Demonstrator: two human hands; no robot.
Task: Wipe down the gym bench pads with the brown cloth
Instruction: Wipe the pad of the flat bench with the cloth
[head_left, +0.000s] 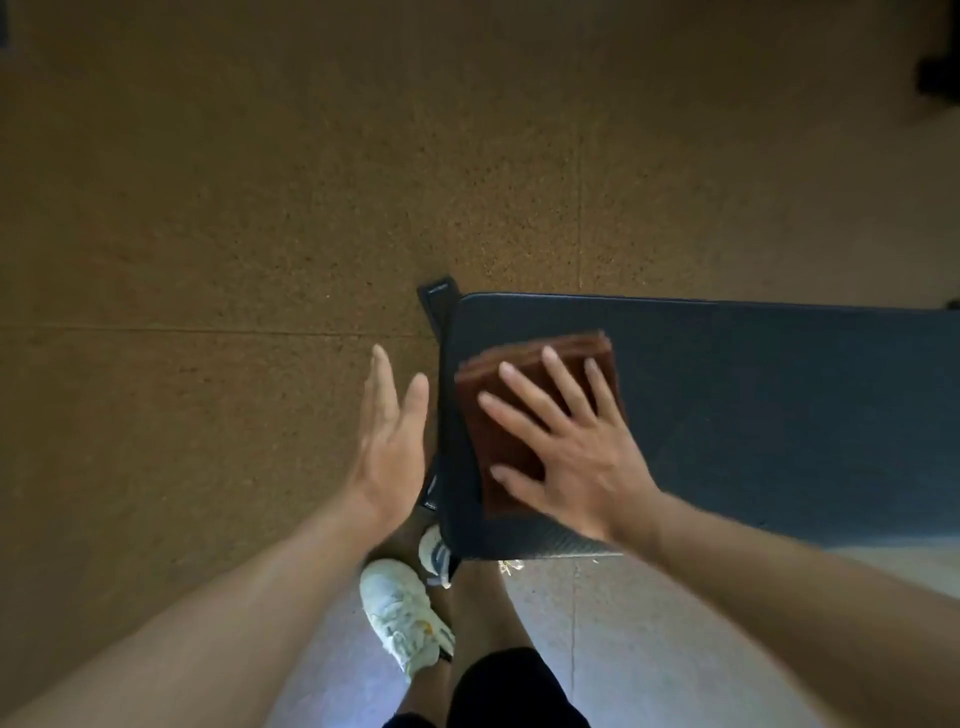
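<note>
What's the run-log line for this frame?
phase: wiping | right hand: flat on brown cloth | cloth: on bench pad, end nearest person | left hand: open, beside pad

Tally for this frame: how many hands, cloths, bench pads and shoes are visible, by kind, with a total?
Hands: 2, left hand and right hand
Brown cloth: 1
Bench pad: 1
Shoes: 2, one white shoe and another shoe partly hidden under the bench
Total: 6

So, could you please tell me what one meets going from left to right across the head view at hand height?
Left hand → brown cloth → right hand → bare bench pad.
</note>
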